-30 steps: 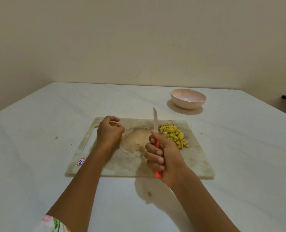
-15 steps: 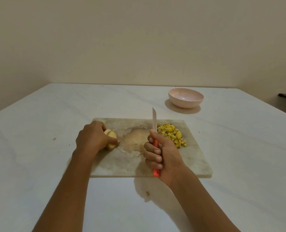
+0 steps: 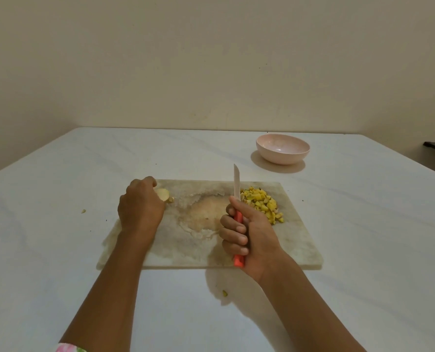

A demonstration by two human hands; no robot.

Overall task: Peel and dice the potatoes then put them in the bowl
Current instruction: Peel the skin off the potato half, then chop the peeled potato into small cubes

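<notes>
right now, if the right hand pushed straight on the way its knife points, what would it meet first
Probably nothing: the right hand holds the knife pointing away over the far edge of the board toward bare table. The dice lie just right of that line, the bowl farther right; depth is unclear.

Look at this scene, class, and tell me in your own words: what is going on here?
A person is part-way through dicing potatoes on a cutting board. Their left hand holds a potato piece at the board's far left end. Their right hand grips a red-handled knife, blade pointing away and cutting nothing. A pile of diced potato lies on the board beside the blade. The pink bowl stands beyond the board on the table, with no potato in it.
</notes>
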